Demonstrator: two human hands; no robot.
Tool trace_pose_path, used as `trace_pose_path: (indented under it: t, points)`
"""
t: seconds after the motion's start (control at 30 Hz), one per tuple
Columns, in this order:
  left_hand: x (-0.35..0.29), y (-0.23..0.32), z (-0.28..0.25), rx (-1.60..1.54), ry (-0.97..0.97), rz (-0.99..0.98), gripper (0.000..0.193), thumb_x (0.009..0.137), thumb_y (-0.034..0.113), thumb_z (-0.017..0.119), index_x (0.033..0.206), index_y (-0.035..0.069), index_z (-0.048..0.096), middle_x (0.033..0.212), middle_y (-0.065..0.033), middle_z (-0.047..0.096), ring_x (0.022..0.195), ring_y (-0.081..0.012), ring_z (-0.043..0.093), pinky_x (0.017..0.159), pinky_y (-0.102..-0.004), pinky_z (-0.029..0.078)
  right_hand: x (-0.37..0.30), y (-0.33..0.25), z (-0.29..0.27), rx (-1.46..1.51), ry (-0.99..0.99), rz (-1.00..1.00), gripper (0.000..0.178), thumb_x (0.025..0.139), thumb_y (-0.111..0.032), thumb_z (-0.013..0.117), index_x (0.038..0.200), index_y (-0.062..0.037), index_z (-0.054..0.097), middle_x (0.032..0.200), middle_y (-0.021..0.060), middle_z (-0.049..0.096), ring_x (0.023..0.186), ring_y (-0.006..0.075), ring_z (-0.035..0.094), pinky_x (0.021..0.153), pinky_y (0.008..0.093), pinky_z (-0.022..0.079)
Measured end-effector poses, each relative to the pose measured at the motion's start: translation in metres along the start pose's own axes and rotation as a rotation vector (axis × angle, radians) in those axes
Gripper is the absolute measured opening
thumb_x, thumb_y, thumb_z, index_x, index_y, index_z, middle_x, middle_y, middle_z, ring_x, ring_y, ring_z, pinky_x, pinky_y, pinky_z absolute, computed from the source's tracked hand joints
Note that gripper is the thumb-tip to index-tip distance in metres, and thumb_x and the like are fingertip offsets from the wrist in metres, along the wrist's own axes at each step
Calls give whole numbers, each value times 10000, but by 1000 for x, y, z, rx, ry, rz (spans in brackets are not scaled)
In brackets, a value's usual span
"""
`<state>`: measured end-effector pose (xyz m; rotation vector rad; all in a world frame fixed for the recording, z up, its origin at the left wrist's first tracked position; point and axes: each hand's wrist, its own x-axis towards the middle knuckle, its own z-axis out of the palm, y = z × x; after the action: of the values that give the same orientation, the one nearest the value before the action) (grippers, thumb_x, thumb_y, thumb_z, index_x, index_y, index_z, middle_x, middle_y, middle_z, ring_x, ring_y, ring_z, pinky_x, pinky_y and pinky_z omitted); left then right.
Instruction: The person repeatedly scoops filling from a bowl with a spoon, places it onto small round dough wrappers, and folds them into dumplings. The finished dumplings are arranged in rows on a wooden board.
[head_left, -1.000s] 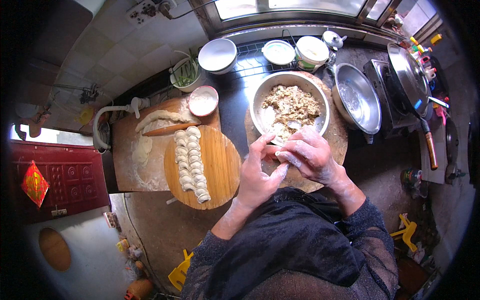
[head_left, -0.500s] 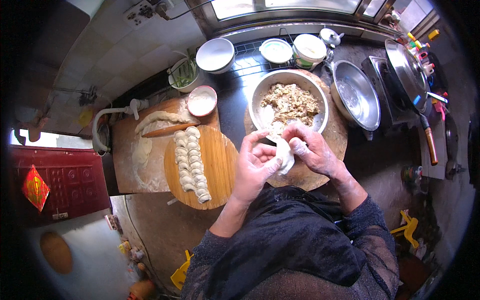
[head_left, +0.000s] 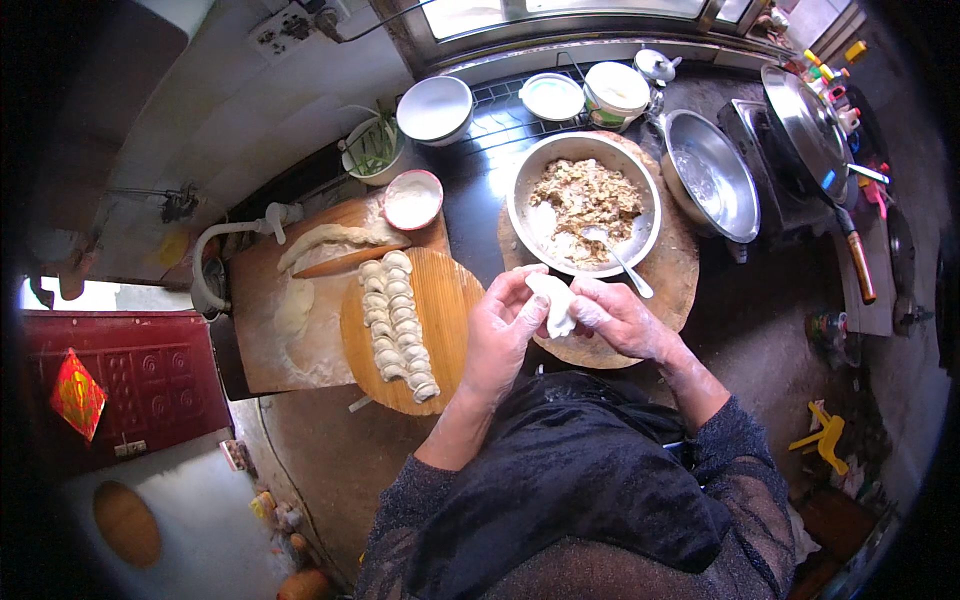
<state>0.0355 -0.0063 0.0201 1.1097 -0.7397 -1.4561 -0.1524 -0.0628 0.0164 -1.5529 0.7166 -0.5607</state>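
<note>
Between both hands, in front of my body, is a white dough dumpling (head_left: 553, 300). My left hand (head_left: 502, 320) grips its left side, thumb on top. My right hand (head_left: 622, 318) pinches its right edge; the fingers are dusted with flour. Just beyond them stands a metal bowl (head_left: 514, 208) of minced filling (head_left: 588, 200), with a spoon (head_left: 637, 278) leaning over its near rim. The bowl rests on a round wooden chopping board (head_left: 668, 308). To the left, two rows of folded dumplings (head_left: 402, 325) lie on a round wooden board (head_left: 455, 310).
Left is a floured rectangular board (head_left: 262, 345) with a dough strip (head_left: 335, 235), a wooden rolling pin (head_left: 348, 262) and a flour bowl (head_left: 412, 200). White bowls (head_left: 435, 108) and tubs (head_left: 616, 92) line the back. A steel basin (head_left: 715, 180) and lidded pan (head_left: 808, 130) stand right.
My fingers have closed in along the dumpling, which sits slightly higher and more left. The spoon handle now shows beyond my hands. The whole view has shifted a little.
</note>
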Motion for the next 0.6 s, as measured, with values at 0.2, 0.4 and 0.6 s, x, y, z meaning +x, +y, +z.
trace_pose_path:
  t: [0.2, 0.4, 0.6]
  points:
    - [-14, 9, -32, 56, 105, 11, 247, 982, 130, 620, 1185, -10, 599, 1022, -49, 669, 881, -91, 623, 772, -232, 513, 23, -6, 29, 31, -50, -17, 279, 1038, -270, 524, 941, -19, 593, 772, 38, 546, 729, 126, 520, 676, 291, 453]
    - [-25, 22, -55, -18, 231, 137, 170, 990, 128, 603, 1109, 6, 594, 1013, -76, 672, 851, -110, 638, 742, -255, 541, 41, -9, 61, 206, -149, 77, 283, 1033, -289, 540, 1012, -17, 616, 804, -12, 515, 761, 63, 462, 665, 251, 413]
    - [-33, 23, -80, -125, 272, 185, 149, 988, 58, 567, 1105, -23, 522, 1001, -138, 656, 845, -157, 658, 724, -282, 569, 59, -11, 78, 181, -150, 121, 295, 1015, -302, 574, 945, -20, 624, 801, -1, 563, 726, 67, 497, 636, 241, 419]
